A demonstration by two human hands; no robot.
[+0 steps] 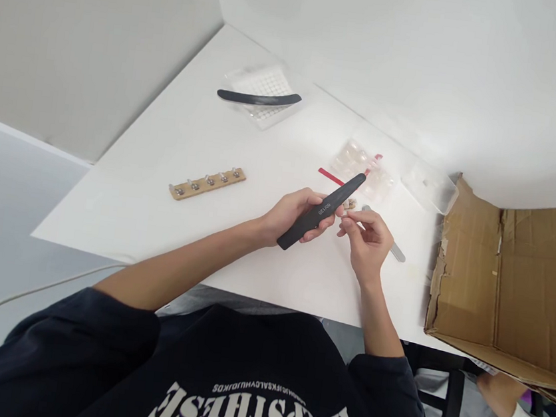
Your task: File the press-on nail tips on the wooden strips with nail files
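Our left hand (301, 219) reaches in on a slanting forearm, fingers wrapped round the black nail file (322, 211) above the table (131, 212)! Our right hand (368, 242) bends close beside it, fingertips bunched; any grip, we can't tell. Beyond, a clear bag (271, 122) contains small white tabs (269, 82).

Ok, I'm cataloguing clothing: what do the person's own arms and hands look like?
The left hand and right hand are ungloved, with no ring or watch visible. Both forearms are bare below the short, dark sleeves of a shirt with white lettering.
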